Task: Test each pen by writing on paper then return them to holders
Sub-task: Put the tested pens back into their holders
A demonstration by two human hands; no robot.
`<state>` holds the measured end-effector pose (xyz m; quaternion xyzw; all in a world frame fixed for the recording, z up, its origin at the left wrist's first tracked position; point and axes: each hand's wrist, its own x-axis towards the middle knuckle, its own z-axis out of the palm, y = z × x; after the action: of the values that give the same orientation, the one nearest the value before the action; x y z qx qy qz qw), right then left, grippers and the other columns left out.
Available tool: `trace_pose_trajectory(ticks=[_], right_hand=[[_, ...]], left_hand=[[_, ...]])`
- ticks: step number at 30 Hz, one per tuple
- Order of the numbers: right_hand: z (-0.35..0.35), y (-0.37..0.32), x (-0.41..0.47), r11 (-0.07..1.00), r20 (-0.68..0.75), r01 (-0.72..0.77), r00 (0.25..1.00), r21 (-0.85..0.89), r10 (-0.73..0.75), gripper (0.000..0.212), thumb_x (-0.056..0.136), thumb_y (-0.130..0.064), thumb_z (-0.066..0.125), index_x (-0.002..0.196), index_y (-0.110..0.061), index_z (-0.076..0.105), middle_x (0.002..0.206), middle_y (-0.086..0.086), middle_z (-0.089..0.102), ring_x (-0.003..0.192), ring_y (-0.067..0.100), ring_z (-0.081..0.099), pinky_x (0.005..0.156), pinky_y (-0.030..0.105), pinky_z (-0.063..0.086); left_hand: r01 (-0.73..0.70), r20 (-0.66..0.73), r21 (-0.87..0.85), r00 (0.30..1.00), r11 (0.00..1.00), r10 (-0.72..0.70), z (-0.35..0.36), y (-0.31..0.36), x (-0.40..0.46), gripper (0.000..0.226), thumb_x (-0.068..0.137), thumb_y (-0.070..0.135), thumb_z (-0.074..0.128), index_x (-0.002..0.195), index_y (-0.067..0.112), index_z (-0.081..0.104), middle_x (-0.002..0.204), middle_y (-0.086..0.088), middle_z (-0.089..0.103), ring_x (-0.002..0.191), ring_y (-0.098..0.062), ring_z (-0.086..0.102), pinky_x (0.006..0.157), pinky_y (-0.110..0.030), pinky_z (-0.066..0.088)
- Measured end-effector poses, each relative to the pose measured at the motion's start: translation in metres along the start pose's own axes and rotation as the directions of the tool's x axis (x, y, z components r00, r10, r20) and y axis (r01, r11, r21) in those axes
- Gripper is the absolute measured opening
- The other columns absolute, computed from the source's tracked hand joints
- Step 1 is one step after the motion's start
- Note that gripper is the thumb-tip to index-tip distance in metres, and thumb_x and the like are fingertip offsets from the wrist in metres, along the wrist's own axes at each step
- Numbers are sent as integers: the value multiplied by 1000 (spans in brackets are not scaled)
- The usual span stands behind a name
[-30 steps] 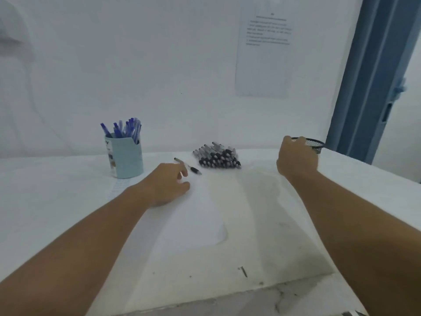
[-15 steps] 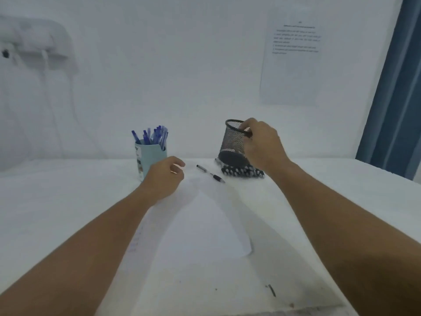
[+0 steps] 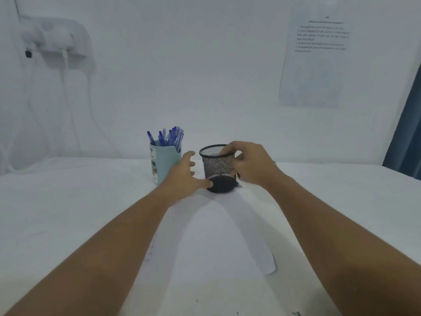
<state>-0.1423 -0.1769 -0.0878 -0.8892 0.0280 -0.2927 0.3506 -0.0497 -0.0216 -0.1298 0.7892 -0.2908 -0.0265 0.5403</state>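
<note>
A black mesh holder [image 3: 217, 169] stands upright on the white table, at the far end of a sheet of paper [image 3: 214, 242]. My right hand [image 3: 251, 164] grips its rim and right side. My left hand [image 3: 182, 176] reaches to its lower left, fingers spread, thumb touching the base. Just left stands a light blue holder [image 3: 163, 163] full of blue pens [image 3: 167, 136]. The heap of black pens is almost wholly hidden behind the mesh holder and my right hand.
The white table [image 3: 68, 201] meets a white wall at the back. A printed sheet [image 3: 315, 58] hangs on the wall at the right, and a white fixture with cords [image 3: 57, 39] at the upper left. A blue door frame [image 3: 407, 137] is at the far right.
My right hand carried the black mesh holder from the far right to the middle and set it by the blue holder. My left hand moved forward to its base.
</note>
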Motion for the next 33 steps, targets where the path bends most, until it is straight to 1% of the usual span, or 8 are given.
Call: trace_pose_trajectory(ticks=[3,6,8,11,15,22,27,33], right_hand=[[-6,4,3,975,-109,-49,991,218,74,49,76,16,43,102,-18,67,91,1,65,58,19,65,47,22,49],[-7,21,8,978,-250,-171,948,121,197,40,81,8,44,104,-18,62,101,5,64,67,21,65,57,28,54],[-5,33,11,952,-193,-302,938,-57,287,25,86,0,46,99,-16,61,101,11,66,74,27,68,65,34,58],[0,45,12,906,49,-349,928,-241,370,13,87,-3,60,97,-5,67,78,13,70,54,16,66,64,31,56],[14,47,15,868,147,-230,935,-440,323,28,86,-20,69,104,1,71,93,17,73,85,28,70,72,30,53],[21,42,20,735,49,-142,972,-663,231,14,91,-13,57,78,-9,55,77,3,56,89,25,55,61,26,37],[17,46,18,663,-91,-174,983,-728,159,20,98,-13,48,113,-8,60,116,10,61,112,28,58,82,31,41],[26,46,19,617,-37,-88,995,-782,95,24,92,-3,50,114,-9,60,117,10,63,113,26,59,89,31,42]], left_hand=[[3,29,-110,1000,994,0,6,2,3,113,62,25,88,145,42,13,132,-1,38,119,-22,47,94,-37,46],[-18,49,-164,998,986,26,11,0,6,99,55,39,89,130,55,26,132,-1,44,116,-24,54,97,-45,48],[-45,49,-213,997,976,56,15,-1,7,76,57,39,87,116,48,39,127,-6,56,107,-24,62,88,-41,54],[-86,-41,-264,996,961,78,20,-4,9,54,72,23,81,108,30,42,112,-7,64,97,-22,66,69,-27,55],[-125,-137,-252,986,960,92,15,-7,9,52,75,19,79,109,26,42,111,-6,62,93,-22,67,69,-30,57],[-146,-191,-138,974,980,119,14,-7,8,51,76,20,77,110,28,40,109,-1,60,93,-19,65,68,-26,57],[-101,-160,-92,983,991,85,20,-3,13,52,75,22,78,107,33,38,102,-9,63,92,-31,65,75,-51,56],[-91,-146,41,985,995,96,23,3,15,60,80,23,72,122,38,32,108,-4,60,94,-25,63,83,-43,55]])
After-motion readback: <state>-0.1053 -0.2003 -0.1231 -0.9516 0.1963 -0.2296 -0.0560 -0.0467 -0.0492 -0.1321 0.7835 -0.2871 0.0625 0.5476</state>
